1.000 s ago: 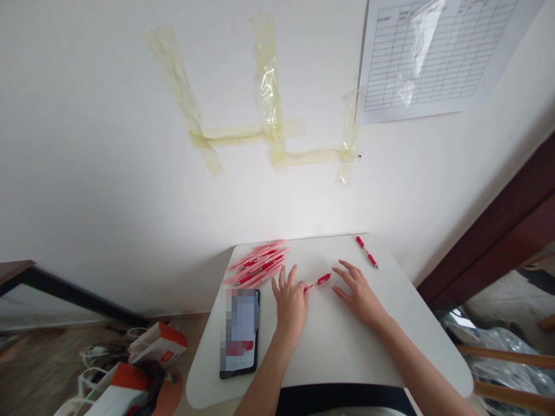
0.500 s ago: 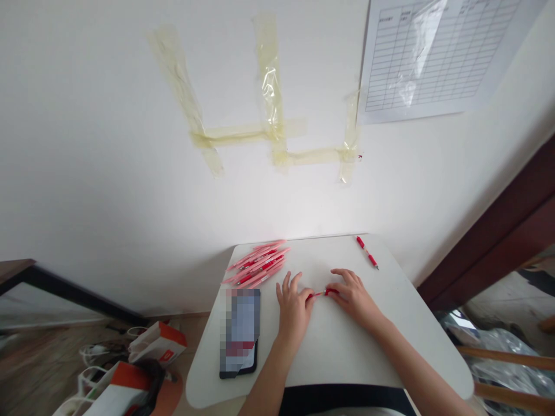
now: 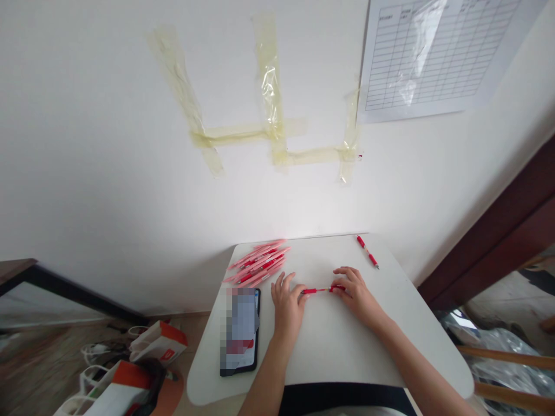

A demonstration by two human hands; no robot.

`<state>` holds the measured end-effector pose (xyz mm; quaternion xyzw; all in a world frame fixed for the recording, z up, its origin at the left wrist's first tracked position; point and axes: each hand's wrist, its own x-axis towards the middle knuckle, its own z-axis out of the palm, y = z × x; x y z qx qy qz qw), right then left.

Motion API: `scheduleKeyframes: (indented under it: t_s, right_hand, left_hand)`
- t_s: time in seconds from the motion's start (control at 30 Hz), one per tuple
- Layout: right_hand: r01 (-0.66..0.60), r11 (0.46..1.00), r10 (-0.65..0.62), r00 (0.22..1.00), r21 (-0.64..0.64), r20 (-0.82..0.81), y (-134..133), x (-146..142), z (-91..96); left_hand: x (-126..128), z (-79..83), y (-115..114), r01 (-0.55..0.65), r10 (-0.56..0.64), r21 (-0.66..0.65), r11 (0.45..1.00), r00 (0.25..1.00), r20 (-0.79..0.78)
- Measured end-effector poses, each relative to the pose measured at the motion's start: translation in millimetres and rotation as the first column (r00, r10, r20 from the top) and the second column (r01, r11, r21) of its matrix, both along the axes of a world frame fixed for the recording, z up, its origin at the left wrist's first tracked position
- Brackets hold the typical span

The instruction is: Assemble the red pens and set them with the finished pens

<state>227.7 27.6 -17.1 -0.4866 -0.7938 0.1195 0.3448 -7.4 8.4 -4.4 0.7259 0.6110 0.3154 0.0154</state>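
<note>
A red pen (image 3: 319,289) lies stretched between my two hands over the white table (image 3: 333,346). My left hand (image 3: 287,303) pinches its left end, and my right hand (image 3: 354,293) has its fingers curled round the right end. A pile of several pink and red pens (image 3: 256,263) lies at the table's far left, just beyond my left hand. One more red pen (image 3: 366,251) lies alone at the far right, near the wall.
A black phone (image 3: 240,330) lies on the table's left side next to my left forearm. Orange and white bags (image 3: 130,375) sit on the floor at the lower left. A taped wall and a printed chart (image 3: 433,52) rise behind the table.
My right hand has closed on the red pen's right end, which it was only near before. The pen now lies level and stretched between both hands, which have drawn slightly apart.
</note>
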Motion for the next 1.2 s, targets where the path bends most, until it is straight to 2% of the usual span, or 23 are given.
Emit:
scheduleKeyframes:
  t_s: [0.4,0.8,1.2]
  right_hand:
    - [-0.009,1.000,0.009,0.999,0.011,-0.033,0.2,-0.5,-1.1]
    - [0.005,1.000,-0.006,0.999,0.029,0.039,1.3,0.1,-4.4]
    - [-0.022,1.000,0.022,0.999,0.010,-0.023,-1.7,-0.7,3.7]
  left_hand:
    - [1.5,4.0,-1.8,-0.008,0.008,0.019,1.000,1.000,-0.012]
    - [1.0,8.1,-2.9,-0.026,0.026,0.032,0.999,1.000,-0.002]
    - [1.8,7.0,-2.6,-0.034,0.034,0.047,0.998,0.999,-0.002]
